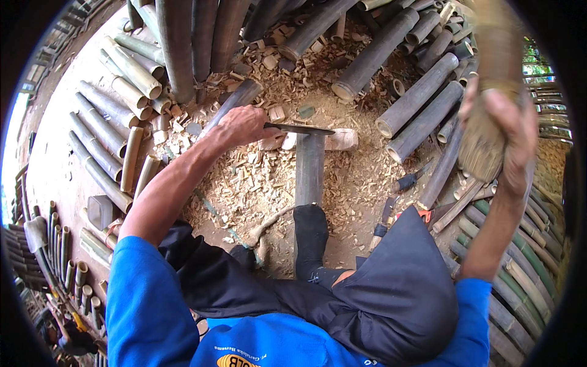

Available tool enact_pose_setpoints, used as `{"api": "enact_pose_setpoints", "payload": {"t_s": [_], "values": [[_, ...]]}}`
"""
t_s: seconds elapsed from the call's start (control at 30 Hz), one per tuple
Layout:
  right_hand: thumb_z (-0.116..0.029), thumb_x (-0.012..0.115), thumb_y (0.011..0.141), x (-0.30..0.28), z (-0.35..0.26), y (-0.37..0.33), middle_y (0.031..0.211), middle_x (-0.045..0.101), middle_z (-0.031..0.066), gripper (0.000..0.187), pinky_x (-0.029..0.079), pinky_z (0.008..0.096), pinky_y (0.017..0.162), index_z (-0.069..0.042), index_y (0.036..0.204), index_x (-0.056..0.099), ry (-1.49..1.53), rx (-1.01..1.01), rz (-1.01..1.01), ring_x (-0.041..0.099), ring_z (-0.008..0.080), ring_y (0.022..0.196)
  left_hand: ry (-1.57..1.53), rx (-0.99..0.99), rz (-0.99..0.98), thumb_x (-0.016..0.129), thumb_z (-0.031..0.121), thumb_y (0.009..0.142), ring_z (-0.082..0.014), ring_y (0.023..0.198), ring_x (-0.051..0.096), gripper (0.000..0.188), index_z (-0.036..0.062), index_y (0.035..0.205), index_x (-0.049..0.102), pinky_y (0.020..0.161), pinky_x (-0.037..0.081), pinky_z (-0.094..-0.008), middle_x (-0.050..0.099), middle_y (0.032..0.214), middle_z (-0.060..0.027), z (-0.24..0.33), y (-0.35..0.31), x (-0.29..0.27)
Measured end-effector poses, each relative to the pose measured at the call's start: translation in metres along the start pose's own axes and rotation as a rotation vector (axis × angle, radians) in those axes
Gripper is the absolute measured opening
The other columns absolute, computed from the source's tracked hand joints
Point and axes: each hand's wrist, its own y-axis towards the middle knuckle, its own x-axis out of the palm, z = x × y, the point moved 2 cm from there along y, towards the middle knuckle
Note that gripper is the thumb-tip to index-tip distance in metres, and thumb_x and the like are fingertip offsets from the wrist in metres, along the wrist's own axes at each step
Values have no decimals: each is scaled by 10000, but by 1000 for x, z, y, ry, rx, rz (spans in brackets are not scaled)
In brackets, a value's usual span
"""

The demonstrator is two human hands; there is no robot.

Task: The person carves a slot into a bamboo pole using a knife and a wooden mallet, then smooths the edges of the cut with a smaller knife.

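My left hand (243, 125) grips the handle of a dark knife blade (301, 129) laid flat across the top end of an upright grey bamboo section (309, 168). That section stands between my legs, with my black-socked foot (310, 235) against its base. A pale wooden block (340, 139) lies just behind the bamboo. My right hand (504, 131) is raised high at the right, closed around a worn wooden mallet (489, 79) that points up and away from me.
Wood chips (257, 177) cover the ground around the bamboo. Long bamboo poles (422, 98) lie piled at the back and right; shorter cut tubes (116, 122) lie at the left. A red-handled tool (422, 214) and other hand tools rest at the right.
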Motion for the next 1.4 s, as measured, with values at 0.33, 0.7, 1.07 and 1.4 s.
{"api": "enact_pose_setpoints", "payload": {"t_s": [0.33,0.7,1.07,1.4], "values": [[-172,744,819,34,57,-22,1023,658,162,676,618,334,759,40,1375,425,51,455,-242,693,216,855,-37,-1,-55,612,631,933,-242,558,627,618,32,820,712,539,493,-403,658,635,-97,-15,15,11],[-284,866,744,107,205,-91,1186,649,173,851,513,376,972,125,1360,447,283,668,-277,642,259,1061,45,106,41,618,649,915,-263,617,655,621,42,809,690,605,514,-437,664,657,-104,-4,17,23],[-292,622,890,77,118,-53,1048,663,166,533,580,300,776,71,1266,520,314,-201,178,680,200,871,1,15,-87,621,607,935,-280,684,668,592,30,849,720,636,512,-451,678,726,-166,6,18,-2],[-299,635,915,7,-18,-16,895,703,154,379,595,323,678,60,1036,654,191,-158,70,701,195,730,-52,64,-20,637,610,924,-199,571,606,578,58,768,708,546,494,-378,646,649,-69,-7,15,14]]}}
